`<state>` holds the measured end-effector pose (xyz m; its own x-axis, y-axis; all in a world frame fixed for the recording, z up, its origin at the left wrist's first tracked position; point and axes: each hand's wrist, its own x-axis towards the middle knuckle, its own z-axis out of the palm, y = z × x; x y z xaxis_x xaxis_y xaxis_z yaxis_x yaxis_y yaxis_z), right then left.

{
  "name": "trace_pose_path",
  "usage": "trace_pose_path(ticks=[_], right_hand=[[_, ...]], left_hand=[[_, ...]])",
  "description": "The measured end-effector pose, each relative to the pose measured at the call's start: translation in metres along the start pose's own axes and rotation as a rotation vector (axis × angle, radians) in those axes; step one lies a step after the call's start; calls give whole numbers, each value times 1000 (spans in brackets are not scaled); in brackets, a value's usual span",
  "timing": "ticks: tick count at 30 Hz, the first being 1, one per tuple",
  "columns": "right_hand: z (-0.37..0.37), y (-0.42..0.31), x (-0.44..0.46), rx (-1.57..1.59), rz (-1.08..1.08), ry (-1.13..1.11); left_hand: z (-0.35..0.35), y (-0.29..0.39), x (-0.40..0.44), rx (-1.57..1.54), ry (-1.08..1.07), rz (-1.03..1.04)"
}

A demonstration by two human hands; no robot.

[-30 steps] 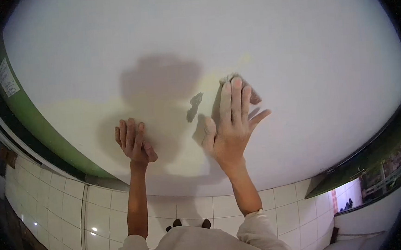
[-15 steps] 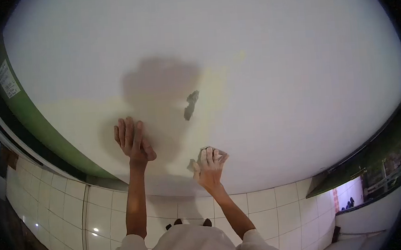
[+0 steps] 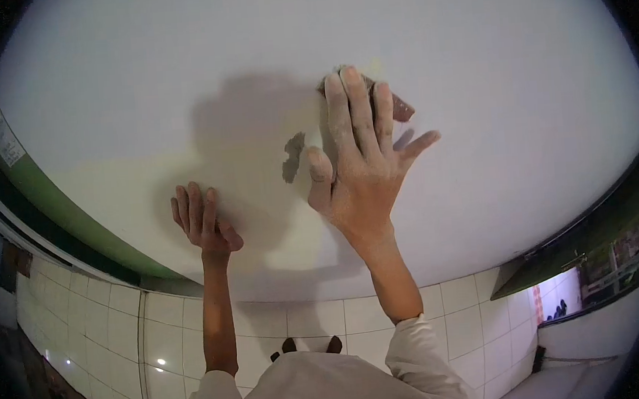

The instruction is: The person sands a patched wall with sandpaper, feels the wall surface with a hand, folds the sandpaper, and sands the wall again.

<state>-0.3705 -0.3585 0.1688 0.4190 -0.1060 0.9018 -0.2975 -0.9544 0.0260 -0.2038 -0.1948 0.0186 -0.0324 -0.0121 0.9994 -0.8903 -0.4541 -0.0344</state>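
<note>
My right hand point(image 3: 363, 141), dusted with pale powder, presses a piece of sandpaper point(image 3: 403, 109) against the white wall point(image 3: 491, 113). Most of the sheet is hidden beneath the fingers; its reddish-brown corner shows on the right and a dark edge on the left. The thumb and little finger are spread away from it. Just left of the thumb is a ragged grey patch point(image 3: 293, 157) in the wall surface. My left hand point(image 3: 206, 221) rests on the wall lower down at the left, fingers extended, holding nothing.
A green door frame or trim point(image 3: 67, 191) with a paper notice point(image 3: 5, 138) borders the wall at left. White floor tiles point(image 3: 265, 322) lie below, around my feet. A dark doorway edge and an opening lie at lower right.
My right hand has slid far up the wall with the sandpaper, from below the grey patch to above and right of it. My left hand stays at nearly the same spot.
</note>
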Motion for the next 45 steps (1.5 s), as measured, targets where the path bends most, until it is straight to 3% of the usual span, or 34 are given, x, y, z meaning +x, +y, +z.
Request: trace_pose_path(ticks=[3,7,14,16,19,23,25,28,29,33,35,37,45], right_hand=[[10,-2,-2,-16,2,72],[15,-3,-28,33,14,3],[40,-5,-139,44,82,-117],[51,-5,-180,59,132,-277],[78,4,-222,73,126,-238],[86,6,-217,157,180,-199],[89,7,-217,106,107,-66],[62,8,-171,53,110,-221],[69,11,-156,70,39,-58],[23,14,-53,90,12,-67],[12,16,-11,33,-16,81],[1,13,6,36,-9,67],[23,19,-61,76,11,-52]], left_hand=[[-4,-4,-9,58,-88,-9],[-3,-4,-7,38,-57,22],[-1,-6,-6,35,-59,30],[0,-5,-6,26,-58,36],[0,-4,-7,37,-61,30],[2,1,-2,16,-30,33],[3,3,0,33,-24,12],[4,4,-1,23,-19,14],[4,1,-3,20,-14,21],[2,1,-4,34,-32,4],[2,0,-6,32,-33,-4],[2,0,-6,33,-34,-7],[8,2,-5,30,-20,-3]])
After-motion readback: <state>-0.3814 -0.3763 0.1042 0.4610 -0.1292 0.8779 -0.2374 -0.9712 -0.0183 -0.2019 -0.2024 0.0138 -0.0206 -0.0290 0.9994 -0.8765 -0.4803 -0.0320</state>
